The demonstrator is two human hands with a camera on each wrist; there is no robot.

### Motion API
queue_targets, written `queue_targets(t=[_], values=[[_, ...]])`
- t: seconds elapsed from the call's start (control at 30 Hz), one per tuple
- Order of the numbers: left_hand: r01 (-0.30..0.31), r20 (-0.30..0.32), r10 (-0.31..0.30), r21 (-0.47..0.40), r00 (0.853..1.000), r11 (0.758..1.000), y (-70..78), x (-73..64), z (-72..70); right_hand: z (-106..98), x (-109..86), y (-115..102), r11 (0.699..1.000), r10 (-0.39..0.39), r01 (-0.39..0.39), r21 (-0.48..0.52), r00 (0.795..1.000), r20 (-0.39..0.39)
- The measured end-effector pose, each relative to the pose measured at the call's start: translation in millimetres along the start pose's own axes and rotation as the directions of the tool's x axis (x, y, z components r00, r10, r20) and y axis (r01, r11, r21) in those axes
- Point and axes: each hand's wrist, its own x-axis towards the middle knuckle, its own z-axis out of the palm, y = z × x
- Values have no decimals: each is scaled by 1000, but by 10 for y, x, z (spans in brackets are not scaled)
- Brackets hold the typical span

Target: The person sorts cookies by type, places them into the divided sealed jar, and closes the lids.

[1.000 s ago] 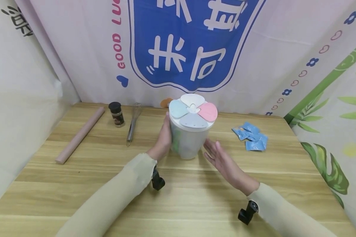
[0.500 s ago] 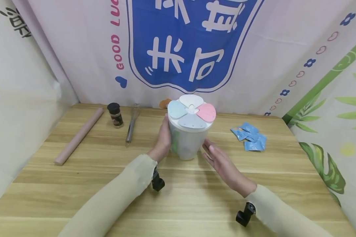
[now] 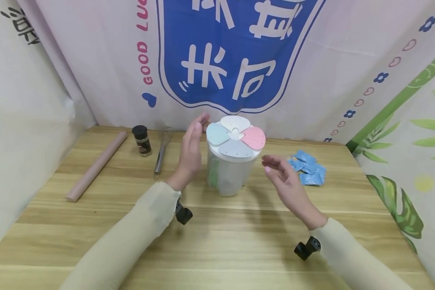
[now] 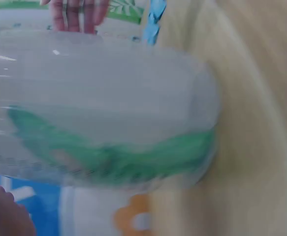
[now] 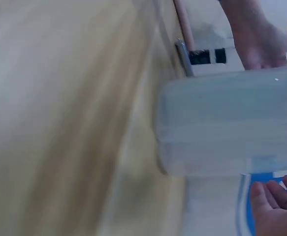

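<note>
A translucent plastic canister (image 3: pixel 229 177) stands upright on the wooden table, topped by a white lid with petal-shaped flaps in white, pink, grey and light blue (image 3: pixel 217 134). Green shows along its left side, seen as a green marking (image 4: pixel 133 157) in the left wrist view. My left hand (image 3: pixel 189 155) is held up at the canister's left with a narrow gap between them. On the other side, my right hand (image 3: pixel 288 187) is raised off its wall, fingers loosely bent and holding nothing. The right wrist view has the canister (image 5: pixel 222 123) between both hands.
To the left lie a pinkish rolling pin (image 3: pixel 97 166) and a metal whisk (image 3: pixel 162 155), with a black-capped spice jar (image 3: pixel 143 141) standing between them. Several small blue packets (image 3: pixel 311 171) are piled at the right. A printed curtain (image 3: pixel 333 72) hangs behind the table.
My left hand has let go of the canister and drawn away to the left. My right hand has moved up and to the right, away from the canister, which stays in place.
</note>
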Motion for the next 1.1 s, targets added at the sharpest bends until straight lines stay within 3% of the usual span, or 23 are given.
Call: queue_targets(t=[0.1, 0.17, 0.23, 0.33, 0.4, 0.53, 0.7, 0.83, 0.97, 1.1], values=[[-184, 54, 178, 121, 983, 975, 157, 20, -67, -85, 84, -115, 983, -186, 186, -15, 980, -73], [-298, 113, 280, 198, 953, 934, 238, 22, -103, -144, 148, -197, 950, -308, 302, -74, 946, -96], [-399, 202, 352, 278, 914, 874, 304, 19, -132, -202, 212, -272, 903, -416, 399, -161, 905, -93], [-485, 348, 363, 385, 864, 785, 370, -2, -171, -260, 292, -375, 824, -518, 491, -284, 855, -25], [-516, 420, 341, 437, 841, 737, 396, -18, -191, -273, 323, -437, 781, -539, 520, -346, 841, 47], [-535, 489, 292, 488, 822, 690, 410, -39, -223, -252, 369, -526, 737, -511, 540, -407, 839, 188], [-561, 530, 282, 495, 800, 663, 371, -62, -262, -206, 415, -577, 700, -478, 565, -437, 825, 301], [-565, 524, 300, 473, 797, 676, 346, -71, -268, -196, 452, -587, 678, -491, 594, -432, 804, 335], [-560, 515, 305, 465, 801, 685, 327, -80, -266, -196, 478, -586, 679, -502, 605, -417, 796, 338], [-561, 512, 305, 474, 803, 679, 312, -88, -258, -201, 487, -588, 697, -489, 593, -404, 805, 337]])
